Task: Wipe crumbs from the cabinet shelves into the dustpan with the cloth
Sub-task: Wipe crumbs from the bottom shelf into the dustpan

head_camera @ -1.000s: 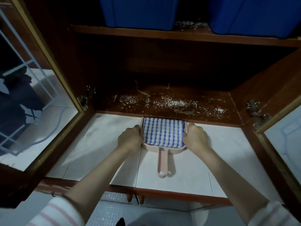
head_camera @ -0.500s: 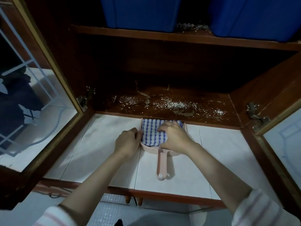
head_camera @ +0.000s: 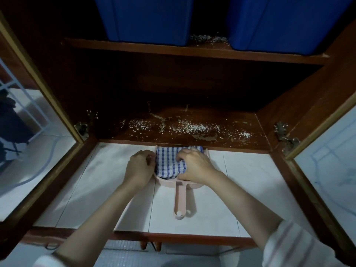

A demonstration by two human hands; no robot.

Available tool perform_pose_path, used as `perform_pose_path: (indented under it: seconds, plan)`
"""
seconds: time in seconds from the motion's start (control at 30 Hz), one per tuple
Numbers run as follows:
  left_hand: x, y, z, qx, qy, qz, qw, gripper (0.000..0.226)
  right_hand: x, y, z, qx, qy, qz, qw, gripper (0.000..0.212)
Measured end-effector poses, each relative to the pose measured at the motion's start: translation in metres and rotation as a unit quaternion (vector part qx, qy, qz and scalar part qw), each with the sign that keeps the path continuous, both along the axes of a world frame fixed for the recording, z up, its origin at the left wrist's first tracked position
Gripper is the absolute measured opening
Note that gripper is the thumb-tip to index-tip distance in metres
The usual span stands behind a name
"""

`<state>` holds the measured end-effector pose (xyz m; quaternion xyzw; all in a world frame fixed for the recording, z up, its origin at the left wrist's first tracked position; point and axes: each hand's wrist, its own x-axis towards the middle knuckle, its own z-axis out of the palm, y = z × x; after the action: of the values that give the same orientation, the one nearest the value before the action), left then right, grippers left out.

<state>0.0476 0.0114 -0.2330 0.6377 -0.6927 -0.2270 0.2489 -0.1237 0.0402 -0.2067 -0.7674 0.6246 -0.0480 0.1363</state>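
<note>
Since the earlier frames the right hand has been moved from the right wall of the dustpan onto the cloth, while the left hand has been kept at the left wall.

The blue-and-white checked cloth is laid inside the pink dustpan, under the right hand and just to its left. It is gripped by the curled fingers of that hand, and the fabric is bunched beneath them. The dustpan is set flat on a white tiled ledge between the two hands. Its open mouth is placed against the front edge of the lower shelf, just beyond the fingertips, and its handle is pointed back between the forearms. Its left wall is held by the left hand, whose fingers are curled against it.

Pale crumbs are scattered on the lower shelf, beyond both hands. More crumbs are seen far above the hands on the upper shelf, between two blue containers.

One glass door is opened outward to the left of the left hand, and another one to the right of the right hand. Striped sleeves are seen at the forearms.
</note>
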Motion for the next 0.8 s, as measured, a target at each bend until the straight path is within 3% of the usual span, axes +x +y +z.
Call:
perform_pose_path:
  seconds: [0.13, 0.2, 0.3, 0.37, 0.43, 0.47, 0.57, 0.63, 0.8]
  plan:
    - [0.002, 0.004, -0.001, -0.007, -0.034, -0.026, 0.999, 0.031, 0.006, -0.004, -0.002, -0.047, 0.040, 0.007, 0.998, 0.033]
    - [0.003, 0.005, 0.001, -0.017, -0.029, -0.024, 0.999, 0.032, 0.006, -0.005, -0.002, -0.051, 0.017, -0.020, 0.998, 0.031]
    - [0.001, 0.002, 0.009, -0.057, 0.018, -0.024, 0.998, 0.033, -0.006, -0.007, 0.006, -0.062, -0.133, -0.102, 0.984, 0.016]
    - [-0.004, -0.002, 0.014, -0.070, 0.035, -0.045, 0.996, 0.036, -0.019, -0.008, 0.013, -0.082, -0.259, -0.168, 0.948, 0.010]
    - [-0.012, -0.005, 0.019, -0.062, 0.020, -0.074, 0.995, 0.039, -0.032, -0.009, 0.024, -0.095, -0.391, -0.251, 0.880, 0.012]
    - [-0.017, -0.006, 0.021, -0.053, 0.006, -0.097, 0.994, 0.041, -0.040, -0.011, 0.029, -0.088, -0.473, -0.294, 0.826, 0.016]
    - [-0.038, -0.010, 0.023, -0.009, -0.048, -0.176, 0.983, 0.046, -0.070, -0.010, 0.046, -0.020, -0.708, -0.372, 0.600, 0.027]
    - [-0.056, -0.014, 0.025, 0.034, -0.089, -0.226, 0.969, 0.051, -0.090, -0.006, 0.052, 0.005, -0.777, -0.379, 0.503, 0.035]
    - [-0.101, -0.021, 0.032, 0.067, -0.157, -0.323, 0.931, 0.062, -0.125, 0.000, 0.048, -0.020, -0.814, -0.371, 0.447, 0.041]
